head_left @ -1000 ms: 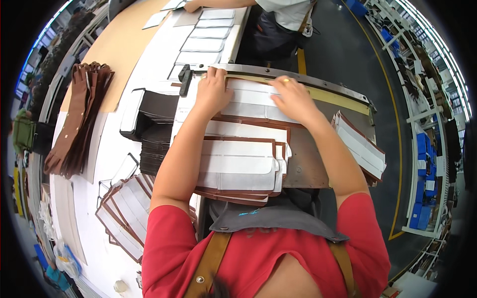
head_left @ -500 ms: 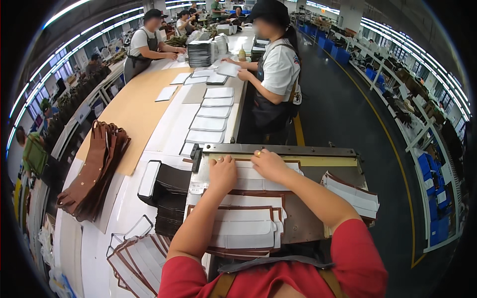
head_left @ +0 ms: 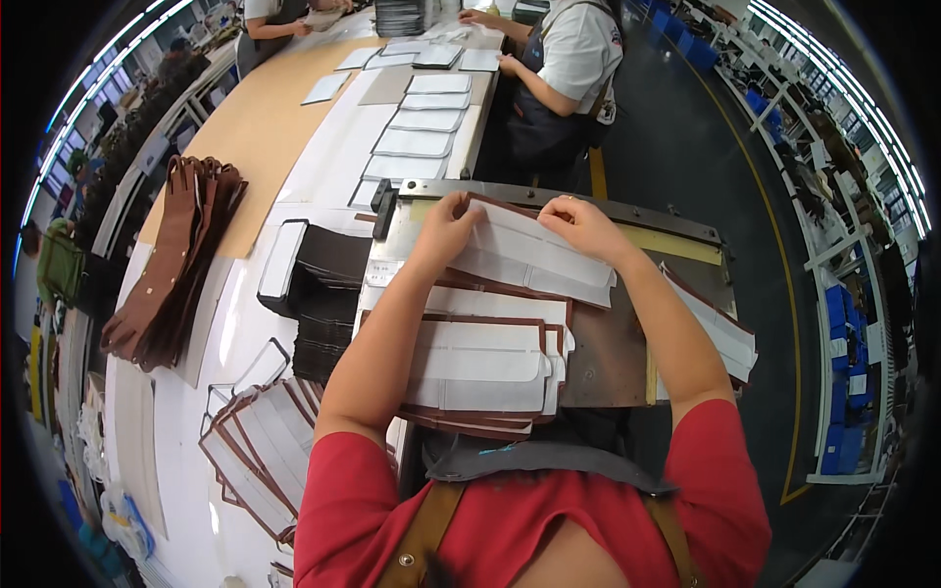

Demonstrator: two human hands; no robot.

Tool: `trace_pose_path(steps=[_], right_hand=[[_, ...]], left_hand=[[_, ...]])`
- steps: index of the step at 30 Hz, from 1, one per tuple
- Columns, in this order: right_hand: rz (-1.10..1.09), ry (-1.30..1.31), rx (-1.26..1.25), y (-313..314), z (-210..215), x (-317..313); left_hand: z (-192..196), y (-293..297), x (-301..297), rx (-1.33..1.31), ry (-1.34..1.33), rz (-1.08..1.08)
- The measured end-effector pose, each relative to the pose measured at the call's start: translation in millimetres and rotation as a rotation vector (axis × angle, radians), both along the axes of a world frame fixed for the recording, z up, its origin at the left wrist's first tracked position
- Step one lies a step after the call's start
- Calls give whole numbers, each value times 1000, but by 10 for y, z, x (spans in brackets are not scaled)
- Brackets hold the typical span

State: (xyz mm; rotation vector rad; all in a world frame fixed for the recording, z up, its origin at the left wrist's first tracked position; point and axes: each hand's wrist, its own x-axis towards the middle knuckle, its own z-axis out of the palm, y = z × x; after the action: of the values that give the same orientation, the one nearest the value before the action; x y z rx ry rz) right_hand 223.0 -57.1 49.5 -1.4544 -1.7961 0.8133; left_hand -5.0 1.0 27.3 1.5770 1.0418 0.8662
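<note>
My left hand (head_left: 449, 231) is closed on the upper left corner of a brown panel with a white lining (head_left: 534, 257). Bent and pinched together, the fingers of my right hand (head_left: 584, 229) grip its far edge. The panel slants down to the right over a metal work plate (head_left: 598, 367), just this side of a metal bar (head_left: 627, 212). Closer to me, between my forearms, lies a stack of similar white-lined brown panels (head_left: 477, 365). More such panels (head_left: 714, 338) lie at the plate's right side, partly behind my right forearm.
Left of the plate stand stacked black-edged pieces (head_left: 328, 257), with fanned panels (head_left: 257, 446) nearer me. A pile of brown strap-like pieces (head_left: 178, 265) lies farther left. White pieces (head_left: 412, 142) line the table ahead. A co-worker (head_left: 564, 78) stands ahead right, another person (head_left: 274, 29) far left.
Both hands have come away from the metal bar, raising the panel and turning it aslant; before, it lay flat beneath them. The head view has tipped downward.
</note>
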Motion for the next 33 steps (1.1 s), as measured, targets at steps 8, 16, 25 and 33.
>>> trace_pose_path(steps=[8,16,25,33], right_hand=[[-285,113,352,63,183,61],[-355,929,-331,-395,15,-280],[-247,67,-169,-579,152,-128],[67,-293,325,-714,-140,-219]], left_hand=[[-239,182,26,567,-22,316],[103,-188,73,793,520,190],[-186,-195,52,761,793,-244],[-272,-72,29,710,701,-301]])
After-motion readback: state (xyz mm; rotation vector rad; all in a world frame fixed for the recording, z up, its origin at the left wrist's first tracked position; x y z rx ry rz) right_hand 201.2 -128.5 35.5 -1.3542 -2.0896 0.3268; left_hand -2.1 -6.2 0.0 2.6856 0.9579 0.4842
